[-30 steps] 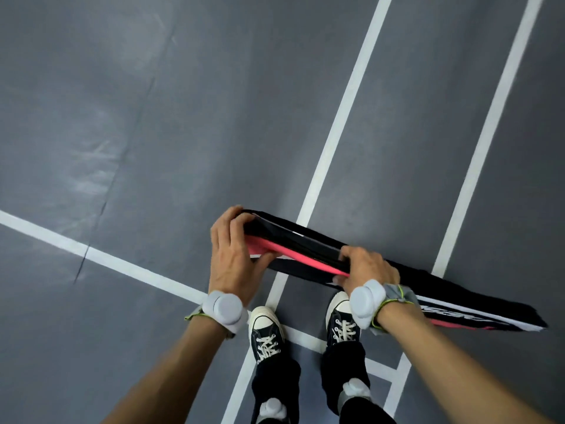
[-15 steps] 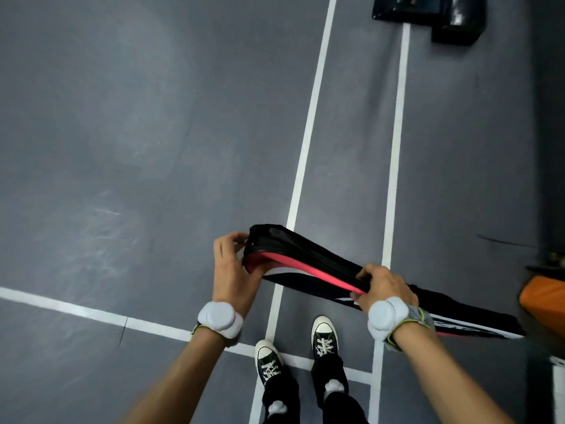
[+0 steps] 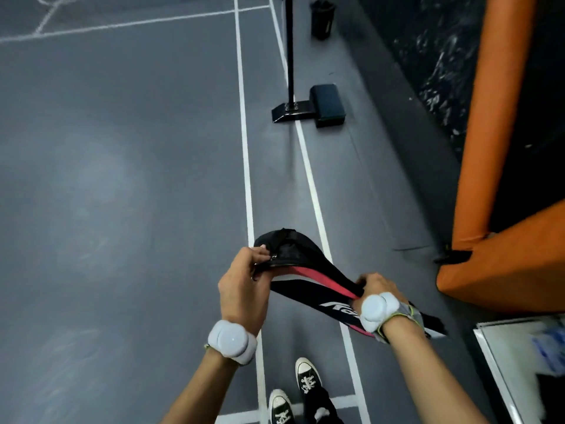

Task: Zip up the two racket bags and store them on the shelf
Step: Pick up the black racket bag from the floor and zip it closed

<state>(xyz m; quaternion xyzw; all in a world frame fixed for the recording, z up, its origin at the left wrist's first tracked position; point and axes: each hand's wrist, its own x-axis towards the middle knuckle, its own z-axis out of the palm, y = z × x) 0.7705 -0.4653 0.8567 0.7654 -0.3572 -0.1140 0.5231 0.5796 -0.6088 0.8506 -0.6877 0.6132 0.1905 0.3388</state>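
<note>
I hold one racket bag (image 3: 308, 272), black with a pink stripe and white lettering, at waist height above the court floor. My left hand (image 3: 244, 286) grips its wide rounded end, fingers pinched at the zipper edge where a small metal pull shows. My right hand (image 3: 374, 286) clamps the narrower middle of the bag, and the tail end sticks out to the right behind my wrist. A second bag is not in view, and no shelf can be made out for certain.
An orange padded post (image 3: 501, 117) and orange padded block (image 3: 504, 264) stand at the right. A black net pole (image 3: 289, 50) rises from a base with a dark weight (image 3: 327, 108). A dark cylinder (image 3: 321, 19) stands farther back. A white-framed surface (image 3: 501, 371) sits bottom right.
The view has lifted and swung right, bringing the net pole base and orange padding into sight. The bag's wide end has risen and bent, and my left fingers now pinch at the zipper.
</note>
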